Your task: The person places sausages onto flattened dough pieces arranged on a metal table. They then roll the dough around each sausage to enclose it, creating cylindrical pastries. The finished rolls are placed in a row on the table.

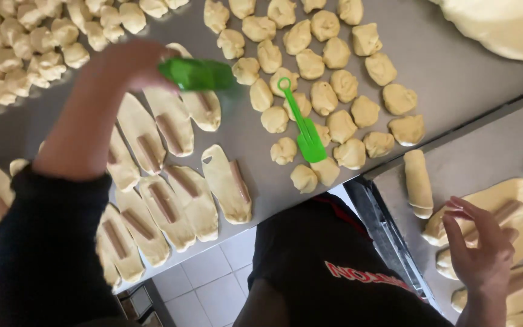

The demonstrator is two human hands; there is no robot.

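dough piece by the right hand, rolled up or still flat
Rolled up: the dough piece beside the right hand is a closed log with no filling showing, while the flat ovals show a sausage strip.

The table (455,72) is brushed metal, dully shiny. The dough pieces (310,63) look soft and matt (faintly floury). The green scraper (305,134) is glossy plastic.

No packages, signs or screens showed; the only lettering was a red printed strip on a dark garment (358,275) at five o'clock.
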